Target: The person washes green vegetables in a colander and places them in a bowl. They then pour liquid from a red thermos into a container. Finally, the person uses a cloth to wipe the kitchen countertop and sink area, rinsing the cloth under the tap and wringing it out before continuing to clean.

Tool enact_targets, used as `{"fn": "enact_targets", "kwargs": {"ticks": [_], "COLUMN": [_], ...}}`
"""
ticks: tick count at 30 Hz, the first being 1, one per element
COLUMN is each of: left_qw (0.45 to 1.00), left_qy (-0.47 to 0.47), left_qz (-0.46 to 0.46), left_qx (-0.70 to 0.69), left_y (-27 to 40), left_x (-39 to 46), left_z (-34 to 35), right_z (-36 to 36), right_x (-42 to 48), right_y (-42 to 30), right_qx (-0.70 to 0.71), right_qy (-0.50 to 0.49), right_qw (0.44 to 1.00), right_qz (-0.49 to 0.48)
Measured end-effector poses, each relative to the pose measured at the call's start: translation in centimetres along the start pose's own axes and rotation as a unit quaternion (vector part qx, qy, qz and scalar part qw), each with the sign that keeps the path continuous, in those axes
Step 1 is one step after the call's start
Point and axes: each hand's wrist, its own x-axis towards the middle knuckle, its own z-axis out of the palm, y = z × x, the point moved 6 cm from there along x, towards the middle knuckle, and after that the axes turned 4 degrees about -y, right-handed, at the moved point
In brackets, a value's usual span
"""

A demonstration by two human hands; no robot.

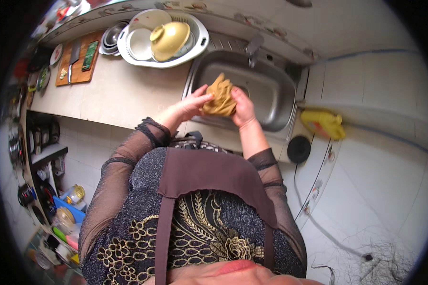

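A crumpled tan cloth (220, 97) is bunched between my two hands, above the near edge of the stainless steel sink (274, 107). My left hand (194, 104) grips it from the left, with the thumb lying across its side. On the other side, my right hand (243, 107) has its fingers curled around the cloth's edge. Part of the cloth sticks up at the top. Behind the sink stands a metal faucet (252, 53); I cannot tell whether water runs from it.
Left of the sink, a white dish basin (166, 65) holds bowls and a yellow lid (171, 41). Nested metal bowls (112, 39) stand beside it. Farther left, a wooden cutting board (82, 76) bears a cleaver (75, 55) and a phone (90, 55). A yellow jug (321, 123) lies to the right.
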Motion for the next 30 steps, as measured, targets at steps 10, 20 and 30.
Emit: {"fn": "enact_targets", "kwargs": {"ticks": [10, 20, 30], "left_qw": [0.975, 0.970, 0.976], "left_qy": [0.151, 0.207, 0.194], "left_qz": [0.076, 0.123, 0.102], "left_qx": [-0.143, -0.026, 0.019], "left_y": [-1.1, -0.2, -1.2], "left_x": [10.0, 22.6, 27.6], "left_z": [-1.3, 0.8, 0.4], "right_z": [-2.8, -1.7, -3.1], "right_x": [6.6, 10.7, 9.5], "right_y": [-10.3, -14.6, -16.7], "right_qx": [-0.205, -0.006, -0.027], "right_qy": [0.104, -0.054, -0.057], "right_qw": [0.973, 0.998, 0.998], "right_qz": [-0.016, -0.008, 0.013]}}
